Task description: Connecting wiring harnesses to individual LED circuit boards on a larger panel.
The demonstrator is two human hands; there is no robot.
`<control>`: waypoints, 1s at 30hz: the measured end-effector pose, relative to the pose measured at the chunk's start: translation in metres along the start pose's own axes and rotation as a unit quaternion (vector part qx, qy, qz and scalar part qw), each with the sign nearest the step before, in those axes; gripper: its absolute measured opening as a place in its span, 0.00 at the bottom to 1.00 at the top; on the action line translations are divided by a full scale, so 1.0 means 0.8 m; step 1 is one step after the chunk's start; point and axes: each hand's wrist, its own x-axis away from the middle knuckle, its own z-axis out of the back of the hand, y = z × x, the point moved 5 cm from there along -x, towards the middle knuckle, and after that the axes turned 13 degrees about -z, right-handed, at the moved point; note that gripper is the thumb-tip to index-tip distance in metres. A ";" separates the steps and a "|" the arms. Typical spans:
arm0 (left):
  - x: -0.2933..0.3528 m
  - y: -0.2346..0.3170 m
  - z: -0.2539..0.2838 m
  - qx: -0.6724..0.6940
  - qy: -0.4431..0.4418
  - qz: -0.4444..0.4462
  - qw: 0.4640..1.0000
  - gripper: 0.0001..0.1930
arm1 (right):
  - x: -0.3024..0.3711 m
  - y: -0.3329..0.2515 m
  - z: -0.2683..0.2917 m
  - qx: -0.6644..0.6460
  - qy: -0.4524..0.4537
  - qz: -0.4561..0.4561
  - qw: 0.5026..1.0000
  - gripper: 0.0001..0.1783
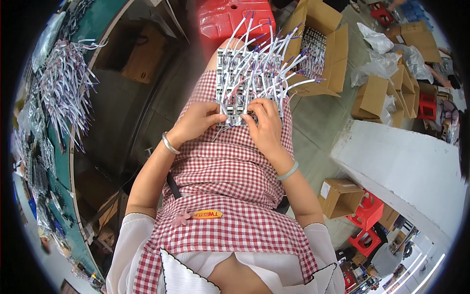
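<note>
Lying on the person's lap, over the red-checked apron, is a wired panel, a nearly square block of small grey-and-white modules. Its slightly longer axis runs straight away from the body, and its white wires lean away and to the right, most ending in blue tips. The left hand is at the near left corner, fingers curled and thumb touching the edge; whether it pinches anything, I cannot tell. The right hand pinches at the near rows with thumb and bent forefinger, though the exact part between the fingertips is hard to make out. That hand hides some of the near right portion, and crossing wires cover many modules. Beyond, a red plastic stool is cut off by the upper edge. An open carton at the far right holds similar pieces, partly hidden by its flaps. On the green surface at left lies a wire bundle, its individual strands hard to separate.
</note>
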 end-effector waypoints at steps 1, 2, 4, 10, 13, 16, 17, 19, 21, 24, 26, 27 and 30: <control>0.001 0.000 0.000 -0.021 0.006 0.010 1.000 0.14 | 0.000 0.000 -0.001 0.000 0.000 -0.004 1.000 0.11; 0.001 0.002 -0.004 -0.021 0.006 0.009 1.000 0.14 | -0.001 0.000 -0.001 0.000 0.000 -0.004 1.000 0.11; 0.002 0.008 -0.004 -0.100 0.067 -0.008 0.993 0.13 | -0.001 0.000 -0.001 0.005 0.005 -0.007 1.000 0.12; -0.004 0.015 -0.007 -0.087 0.088 -0.115 0.986 0.12 | 0.001 0.000 -0.002 0.012 0.010 -0.003 1.000 0.12; -0.014 0.012 -0.010 -0.071 0.089 -0.120 0.986 0.12 | 0.001 0.002 -0.003 0.016 0.006 -0.015 1.000 0.12; -0.014 0.003 -0.012 -0.017 0.173 -0.096 0.980 0.13 | 0.000 -0.001 -0.005 0.018 0.011 0.001 1.000 0.11; -0.016 0.002 -0.014 -0.017 0.171 -0.097 0.980 0.13 | 0.000 0.000 -0.005 0.019 0.012 0.000 1.000 0.11; -0.018 -0.006 -0.014 -0.006 0.193 -0.048 0.980 0.15 | 0.001 0.001 -0.006 0.013 0.007 -0.005 1.000 0.11; -0.018 -0.013 -0.015 -0.006 0.197 -0.042 0.979 0.15 | 0.002 0.000 -0.006 0.010 0.007 -0.005 1.000 0.11; -0.017 -0.016 -0.009 -0.023 0.189 -0.039 0.981 0.14 | 0.002 -0.003 -0.004 0.002 0.008 -0.002 1.000 0.10; -0.016 -0.009 -0.007 -0.040 0.175 -0.042 0.983 0.13 | 0.003 -0.001 -0.004 -0.002 0.009 -0.006 1.000 0.11; -0.011 0.002 -0.007 -0.033 0.163 -0.084 0.982 0.11 | 0.004 -0.001 -0.003 -0.002 0.011 -0.006 1.000 0.11; 0.018 0.032 -0.010 -0.035 0.129 -0.162 0.978 0.07 | 0.014 0.001 0.014 -0.090 0.027 -0.007 0.996 0.11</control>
